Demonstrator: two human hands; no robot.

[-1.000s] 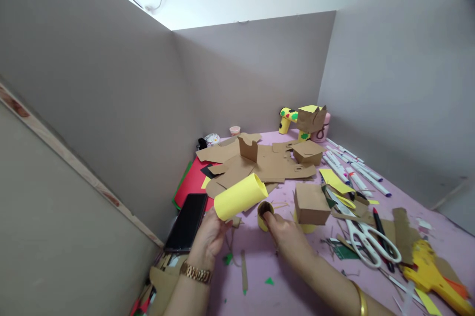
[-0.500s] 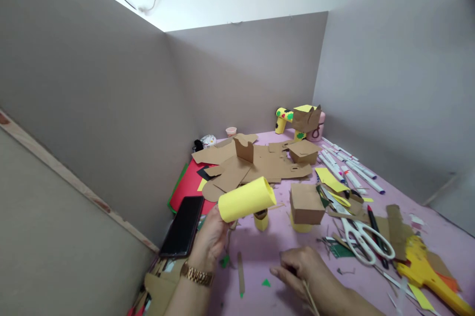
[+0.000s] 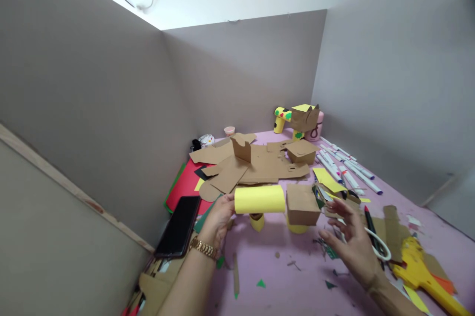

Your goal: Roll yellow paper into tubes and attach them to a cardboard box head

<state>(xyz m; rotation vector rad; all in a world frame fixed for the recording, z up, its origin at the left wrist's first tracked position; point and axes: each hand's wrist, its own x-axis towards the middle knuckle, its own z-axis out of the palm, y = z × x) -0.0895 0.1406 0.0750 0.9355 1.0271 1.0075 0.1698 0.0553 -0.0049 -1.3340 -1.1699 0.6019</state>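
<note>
My left hand (image 3: 221, 214), with a gold watch at the wrist, grips the left end of a yellow paper tube (image 3: 260, 199). The tube lies level, its right end close beside a small cardboard box (image 3: 303, 204); whether they touch I cannot tell. Yellow paper shows under the box. Below the tube stands a short yellow roll (image 3: 257, 222), its top partly covered. My right hand (image 3: 347, 239) is open, fingers spread, just right of the box. It hides part of the white-handled scissors (image 3: 384, 251).
Cardboard pieces (image 3: 261, 165) cover the back of the table. A phone (image 3: 178, 227) lies at the left. Markers (image 3: 356, 170), a yellow glue gun (image 3: 417, 266) and scraps are on the right. A spotted yellow tube figure (image 3: 284, 114) stands at the back. Grey partitions (image 3: 245, 73) enclose the table.
The yellow tube has swung from tilted to level and moved right, close to the box. My right hand has moved up and right, opened, and no longer holds the thin stick.
</note>
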